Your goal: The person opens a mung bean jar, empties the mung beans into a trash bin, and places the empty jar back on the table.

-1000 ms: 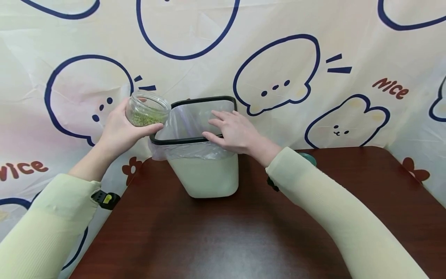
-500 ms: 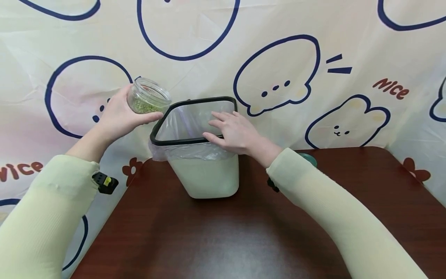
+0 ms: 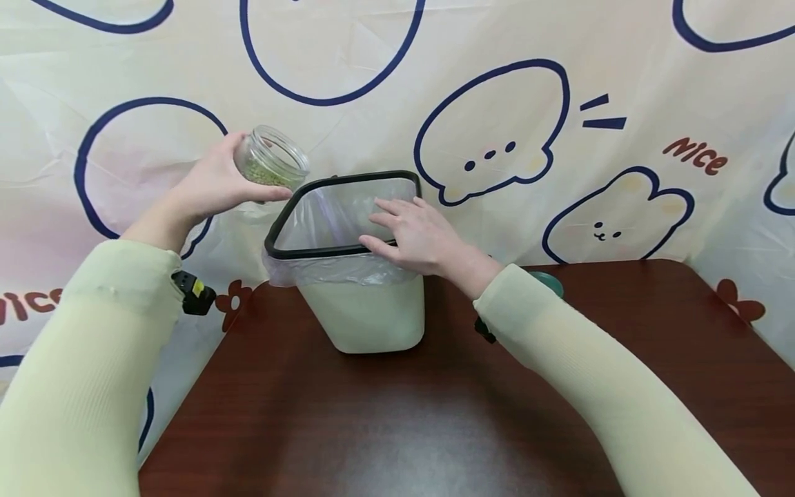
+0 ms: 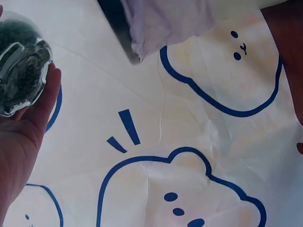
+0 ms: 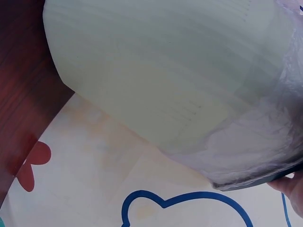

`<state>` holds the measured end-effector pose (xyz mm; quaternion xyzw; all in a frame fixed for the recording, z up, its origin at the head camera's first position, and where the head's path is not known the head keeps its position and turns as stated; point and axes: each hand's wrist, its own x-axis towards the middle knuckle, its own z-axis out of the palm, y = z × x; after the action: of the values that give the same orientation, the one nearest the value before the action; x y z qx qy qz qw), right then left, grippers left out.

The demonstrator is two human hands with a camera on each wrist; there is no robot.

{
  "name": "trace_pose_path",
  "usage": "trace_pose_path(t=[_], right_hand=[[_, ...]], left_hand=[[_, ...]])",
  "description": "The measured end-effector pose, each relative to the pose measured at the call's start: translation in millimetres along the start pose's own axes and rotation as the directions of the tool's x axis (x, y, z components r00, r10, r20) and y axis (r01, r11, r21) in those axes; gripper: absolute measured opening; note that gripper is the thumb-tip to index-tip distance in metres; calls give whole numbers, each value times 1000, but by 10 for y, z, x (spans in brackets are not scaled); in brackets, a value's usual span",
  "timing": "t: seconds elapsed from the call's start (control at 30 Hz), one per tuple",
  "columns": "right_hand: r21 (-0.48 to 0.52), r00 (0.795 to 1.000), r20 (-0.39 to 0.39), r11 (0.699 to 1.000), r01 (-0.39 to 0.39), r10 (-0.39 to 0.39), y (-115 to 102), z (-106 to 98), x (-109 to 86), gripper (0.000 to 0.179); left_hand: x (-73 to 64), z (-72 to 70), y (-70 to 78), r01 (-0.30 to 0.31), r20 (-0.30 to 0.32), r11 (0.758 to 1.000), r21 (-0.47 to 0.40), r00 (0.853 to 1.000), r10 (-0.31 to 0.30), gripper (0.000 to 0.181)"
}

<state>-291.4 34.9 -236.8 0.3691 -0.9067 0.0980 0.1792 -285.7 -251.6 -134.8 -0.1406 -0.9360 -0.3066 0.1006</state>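
My left hand (image 3: 214, 181) holds a clear glass jar (image 3: 272, 160), its mouth leaning right toward a lined bin. Small green beans or granules (image 3: 263, 174) lie inside the jar, whose mouth has no lid on it. The pale green trash bin (image 3: 366, 314) has a black rim (image 3: 310, 254) and a translucent plastic bag (image 3: 319, 224) folded over its edge. Across the bin's right side, my right hand (image 3: 422, 238) rests on the rim with fingers spread over the opening. The right wrist view shows part of that hand (image 5: 291, 189) against the rim.
The bin stands tilted left on a dark brown table (image 3: 397, 414). Partly behind my right sleeve lies a round teal object (image 3: 548, 283), perhaps a lid. A printed cloth (image 3: 348, 138) hangs right behind the table.
My left hand has risen with the jar and tipped its mouth further toward the bin. The beans have slid toward the jar's right side. My right hand and the bin have stayed put.
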Motion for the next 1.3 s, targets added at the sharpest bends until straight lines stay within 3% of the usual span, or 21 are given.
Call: trace_pose_path(t=[0.27, 0.63, 0.87, 1.3], right_hand=[[4, 1000, 17, 1000, -11, 11, -10, -11, -2, 55], [2, 1000, 11, 1000, -14, 14, -4, -3, -5, 55], [3, 1000, 16, 1000, -11, 11, -8, -3, 3, 56], [8, 1000, 19, 1000, -15, 15, -9, -3, -3, 56]], left_hand=[[147, -99, 46, -10, 45, 1000, 21, 999, 9, 95], [314, -161, 235, -50, 91, 989, 141, 995, 37, 98], [337, -69, 260, -63, 160, 984, 166, 986, 37, 99], [315, -74, 214, -52, 181, 970, 236, 983, 9, 97]])
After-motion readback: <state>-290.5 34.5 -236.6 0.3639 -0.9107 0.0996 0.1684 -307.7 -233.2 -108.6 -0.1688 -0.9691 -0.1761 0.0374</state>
